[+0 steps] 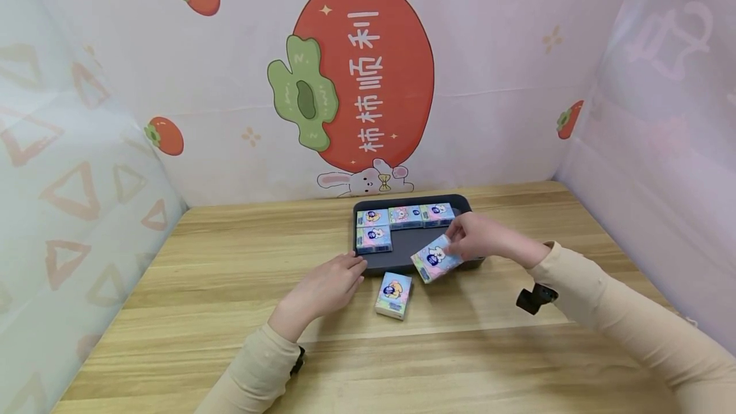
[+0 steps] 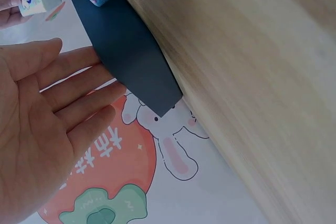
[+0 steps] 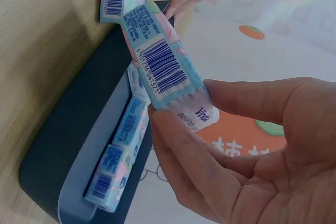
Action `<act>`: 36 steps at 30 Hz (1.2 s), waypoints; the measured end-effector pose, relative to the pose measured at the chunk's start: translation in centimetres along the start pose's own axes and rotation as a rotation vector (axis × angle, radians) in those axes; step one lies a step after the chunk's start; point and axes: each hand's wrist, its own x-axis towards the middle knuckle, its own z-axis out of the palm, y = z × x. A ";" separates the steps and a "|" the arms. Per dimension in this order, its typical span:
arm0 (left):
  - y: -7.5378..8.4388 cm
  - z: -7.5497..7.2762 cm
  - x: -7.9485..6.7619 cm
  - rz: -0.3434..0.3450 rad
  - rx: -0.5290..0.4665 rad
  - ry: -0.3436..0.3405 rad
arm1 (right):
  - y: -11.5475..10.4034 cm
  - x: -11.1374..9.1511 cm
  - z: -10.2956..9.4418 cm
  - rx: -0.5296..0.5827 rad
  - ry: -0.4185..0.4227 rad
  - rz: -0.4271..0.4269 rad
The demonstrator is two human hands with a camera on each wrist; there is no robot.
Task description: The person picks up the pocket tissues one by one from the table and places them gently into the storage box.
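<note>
My right hand [image 1: 483, 236] pinches a small pastel tissue pack [image 1: 432, 262] between thumb and fingers. It is tilted above the front right rim of the dark tray [image 1: 416, 240]. In the right wrist view the barcode side of this tissue pack [image 3: 164, 69] faces the camera, with "Vinda" printed at the gripped end. My left hand [image 1: 330, 283] touches the tray's front left corner, fingers extended; the left wrist view shows its fingertips against the tray wall [image 2: 128, 51]. Inside the tray, several similar packs form a back row [image 1: 405, 216], with one pack [image 1: 374, 239] before its left end.
Another tissue pack [image 1: 393, 296] lies on the wooden table [image 1: 230, 254] just in front of the tray. Behind the table hangs a pale backdrop [image 1: 241, 82] printed with persimmons and a rabbit; similar sheets rise at both sides.
</note>
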 end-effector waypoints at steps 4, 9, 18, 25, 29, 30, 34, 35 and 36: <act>0.0 0.1 0.0 0.000 0.005 -0.002 | 0.0 0.1 -0.3 -0.002 0.005 -0.005; -0.1 0.1 -0.1 0.006 0.003 0.003 | 0.1 0.5 -0.5 0.005 0.015 0.005; 0.0 0.1 -0.1 0.007 0.002 0.000 | 0.5 1.3 -0.9 0.020 0.017 0.022; -0.1 0.2 0.0 0.009 0.010 0.005 | 0.3 2.2 -1.3 -0.018 0.027 0.048; -0.1 0.3 0.0 0.016 0.020 0.012 | -0.1 2.5 -1.4 -0.004 0.026 0.080; -0.1 0.3 0.0 0.017 0.021 0.013 | -0.1 2.6 -1.4 -0.002 0.024 0.088; -0.1 0.3 0.1 0.015 0.019 0.009 | -0.3 3.2 -1.3 0.002 0.019 0.113; -0.1 0.3 0.1 0.013 0.016 0.007 | -0.4 3.3 -1.3 0.001 0.019 0.119; -0.2 0.3 0.1 0.012 0.015 0.006 | -0.4 3.4 -1.3 0.000 0.016 0.119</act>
